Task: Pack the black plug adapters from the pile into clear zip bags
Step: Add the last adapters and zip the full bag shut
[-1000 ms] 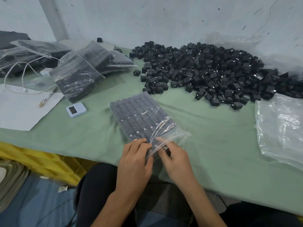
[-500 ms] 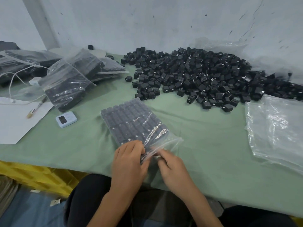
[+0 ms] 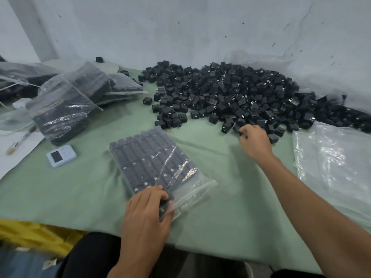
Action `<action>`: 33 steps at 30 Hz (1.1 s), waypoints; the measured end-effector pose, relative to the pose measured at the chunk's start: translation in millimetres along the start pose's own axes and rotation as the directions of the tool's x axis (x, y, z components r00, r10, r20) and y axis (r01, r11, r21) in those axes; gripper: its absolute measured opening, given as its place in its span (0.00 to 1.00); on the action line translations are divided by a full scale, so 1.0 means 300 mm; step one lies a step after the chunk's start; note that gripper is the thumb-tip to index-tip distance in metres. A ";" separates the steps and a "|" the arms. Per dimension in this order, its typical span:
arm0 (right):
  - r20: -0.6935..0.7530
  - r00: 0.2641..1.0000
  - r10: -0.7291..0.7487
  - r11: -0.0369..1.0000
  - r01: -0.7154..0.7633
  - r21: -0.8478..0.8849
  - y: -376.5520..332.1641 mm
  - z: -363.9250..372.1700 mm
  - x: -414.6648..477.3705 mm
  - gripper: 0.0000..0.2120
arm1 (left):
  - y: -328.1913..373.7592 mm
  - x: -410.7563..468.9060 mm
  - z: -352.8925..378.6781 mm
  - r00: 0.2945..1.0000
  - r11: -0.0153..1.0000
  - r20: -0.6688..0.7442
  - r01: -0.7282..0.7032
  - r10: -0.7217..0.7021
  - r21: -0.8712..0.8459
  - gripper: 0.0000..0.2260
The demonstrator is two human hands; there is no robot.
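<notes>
Far L: filled clear zip bags of black adapters lie stacked out of the way, w/ a small pale-blue device with dark screen just beside them on the green table cloth. Centre: flat clear zip bag holding neat rows of black adapters, mouth toward the person and prob. not zipped yet. Left hand lies fingers-down on that near end, pressing it, likely so the rows don't slide. Right hand is at the near edge of the big pile of loose black plug adapters, fingers curled among them; can't tell if one's gripped. Far R: empty clear plastic bags sit within reach.
</notes>
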State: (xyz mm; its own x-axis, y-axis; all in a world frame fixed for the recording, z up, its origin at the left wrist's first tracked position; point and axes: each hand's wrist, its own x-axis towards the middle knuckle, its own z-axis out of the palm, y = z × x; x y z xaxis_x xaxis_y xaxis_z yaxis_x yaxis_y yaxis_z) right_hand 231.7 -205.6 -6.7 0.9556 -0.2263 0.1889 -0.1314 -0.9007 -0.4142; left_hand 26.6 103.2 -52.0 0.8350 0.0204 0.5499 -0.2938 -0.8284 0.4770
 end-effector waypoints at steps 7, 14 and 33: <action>0.057 0.994 0.095 0.983 -0.085 -0.160 0.054 0.065 0.102 0.21 | -0.004 0.002 0.000 1.000 1.000 0.029 0.005 -0.005 -0.006 0.09; 0.011 0.987 0.162 0.942 -0.158 0.297 0.073 -0.035 -0.073 0.12 | 0.002 0.000 -0.013 0.996 1.000 0.090 0.016 -0.015 -0.017 0.14; 0.450 0.893 0.003 0.185 -0.442 0.878 -0.164 -0.055 -0.843 0.11 | 0.004 -0.001 -0.007 0.996 0.999 0.078 0.037 -0.036 -0.006 0.18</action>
State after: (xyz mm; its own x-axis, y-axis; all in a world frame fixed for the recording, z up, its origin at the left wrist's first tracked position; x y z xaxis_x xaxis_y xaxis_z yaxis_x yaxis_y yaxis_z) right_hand -7.9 -110.1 -19.5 0.9718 -0.0380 -0.2327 -0.2154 0.2586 -0.9417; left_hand 25.0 103.4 -50.3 0.8789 0.0069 0.4769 -0.2656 -0.8235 0.5013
